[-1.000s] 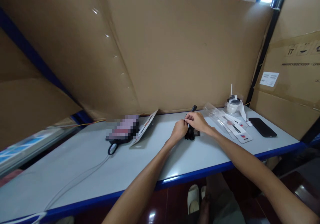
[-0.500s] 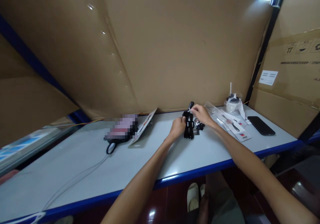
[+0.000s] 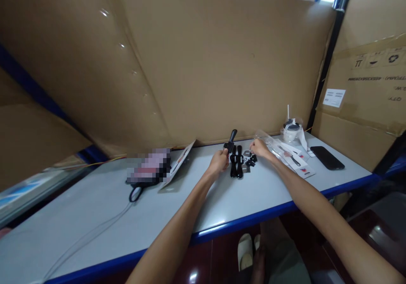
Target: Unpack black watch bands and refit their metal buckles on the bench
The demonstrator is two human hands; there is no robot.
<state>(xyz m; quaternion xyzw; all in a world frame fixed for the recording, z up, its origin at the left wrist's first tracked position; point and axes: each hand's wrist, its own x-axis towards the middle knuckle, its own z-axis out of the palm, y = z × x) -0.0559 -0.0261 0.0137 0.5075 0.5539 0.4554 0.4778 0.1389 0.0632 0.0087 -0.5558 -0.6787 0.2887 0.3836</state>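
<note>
A bundle of black cable (image 3: 236, 165) lies on the pale grey table (image 3: 177, 208) between my two hands. My left hand (image 3: 218, 162) is closed round the bundle's left end, where a black stick-like part (image 3: 232, 136) pokes up toward the cardboard. My right hand (image 3: 258, 147) is just right of the bundle, fingers pinched at small black pieces (image 3: 250, 160); what the fingers hold is too small to make out.
Clear plastic bags with printed cards (image 3: 290, 156) lie to the right, then a black phone (image 3: 326, 157) and a white-and-grey device (image 3: 292, 130). A blurred dark item (image 3: 148, 170), a card (image 3: 177, 163) and a white cable (image 3: 91, 233) lie left. Cardboard (image 3: 203, 64) walls the back.
My hands have drawn apart: the right moved right off the bundle, the left shifted left. The black cable bundle, covered a second ago, now lies in full view.
</note>
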